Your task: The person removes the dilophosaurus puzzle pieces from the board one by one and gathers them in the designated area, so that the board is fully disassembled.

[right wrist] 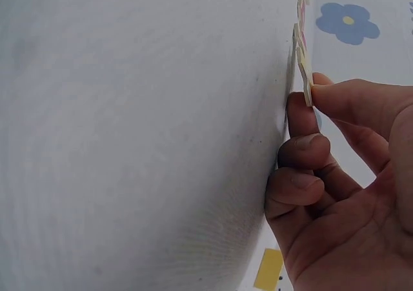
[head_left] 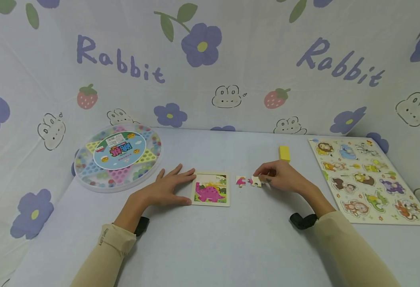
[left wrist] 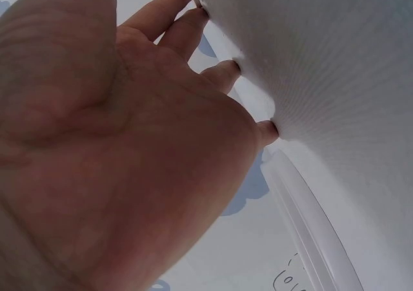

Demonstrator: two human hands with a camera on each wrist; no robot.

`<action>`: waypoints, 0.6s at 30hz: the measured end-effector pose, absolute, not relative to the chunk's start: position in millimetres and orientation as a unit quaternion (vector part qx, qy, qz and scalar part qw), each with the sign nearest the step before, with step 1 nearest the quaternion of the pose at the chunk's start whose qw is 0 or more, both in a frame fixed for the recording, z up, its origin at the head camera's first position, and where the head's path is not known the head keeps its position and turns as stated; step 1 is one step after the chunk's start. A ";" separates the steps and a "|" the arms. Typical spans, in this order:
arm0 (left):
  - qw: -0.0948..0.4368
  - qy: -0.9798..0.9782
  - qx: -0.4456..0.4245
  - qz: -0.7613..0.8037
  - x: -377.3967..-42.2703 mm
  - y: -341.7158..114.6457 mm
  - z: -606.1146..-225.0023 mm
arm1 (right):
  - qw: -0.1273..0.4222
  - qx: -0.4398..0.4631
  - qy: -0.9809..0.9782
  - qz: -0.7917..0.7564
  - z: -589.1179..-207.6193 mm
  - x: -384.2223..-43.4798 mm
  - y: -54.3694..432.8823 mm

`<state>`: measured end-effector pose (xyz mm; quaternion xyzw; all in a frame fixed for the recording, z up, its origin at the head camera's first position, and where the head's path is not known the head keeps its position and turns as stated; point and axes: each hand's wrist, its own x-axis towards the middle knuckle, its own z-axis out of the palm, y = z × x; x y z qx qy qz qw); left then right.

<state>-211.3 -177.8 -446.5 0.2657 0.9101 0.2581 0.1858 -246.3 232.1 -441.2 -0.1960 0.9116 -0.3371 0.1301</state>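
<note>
A thin puzzle piece is found on the table, to the right of the dinosaur tray, with a second piece lying between it and the tray. The first is pinched near its edge between thumb and finger of the right hand; the other fingers are curled, with some rested against the table. In the right wrist view the piece is seen edge-on and appears slightly tilted; whether another is hidden under the fingertips cannot be told. The fingers of the left hand are spread apart and nearly straight, with the tray's left side touched by fingertip and thumb; how much pressure is applied cannot be told. The piece is judged very light and stiff, probably of wood or card. Its flat face may be slippery, and its narrow tabs are considered the weak points, liable to chip or bend if twisted. Hold is best taken on opposite edges, clear of the tabs. The tray is likewise judged light and rigid, apt to slide if nudged; it is best steadied by its pale frame.
</note>
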 end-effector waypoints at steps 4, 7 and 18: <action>0.186 0.910 0.265 0.259 -211.5 -178.1 -446.6 | 0.132 -0.192 0.914 -0.333 -441.2 -246.1 232.1; 0.185 0.910 0.266 0.260 -211.3 -178.0 -446.6 | 0.132 -0.189 0.916 -0.328 -441.6 -246.2 231.8; 0.185 0.910 0.264 0.260 -210.2 -177.3 -445.3 | 0.135 -0.177 0.919 -0.327 -439.4 -244.7 229.9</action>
